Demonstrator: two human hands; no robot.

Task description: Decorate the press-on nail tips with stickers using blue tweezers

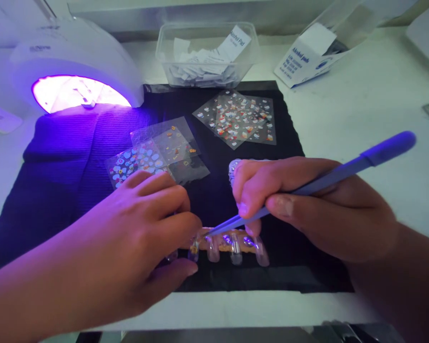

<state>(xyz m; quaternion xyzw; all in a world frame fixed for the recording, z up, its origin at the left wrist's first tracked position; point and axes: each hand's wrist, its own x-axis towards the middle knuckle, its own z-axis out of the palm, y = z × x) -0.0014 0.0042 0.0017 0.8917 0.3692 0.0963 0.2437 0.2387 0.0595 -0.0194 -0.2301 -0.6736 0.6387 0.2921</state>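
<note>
Lamp [75,62]: lit violet, far left of bench [361,119].
Mat [57,157]: dark, under all work.
Sticker sheets [157,152]: two clusters mid-mat.
Left hand [136,238]: fingers closed, pinching the holder's left end.
False nails [232,245]: row on holder near the mat's front edge; leftmost bears a decal, the others look bare.
Tweezers [307,188]: tips at that nail.
Right hand [307,205]: clamped on tweezers.
Tub [207,52], box [307,57]: rear; open room right.
</note>
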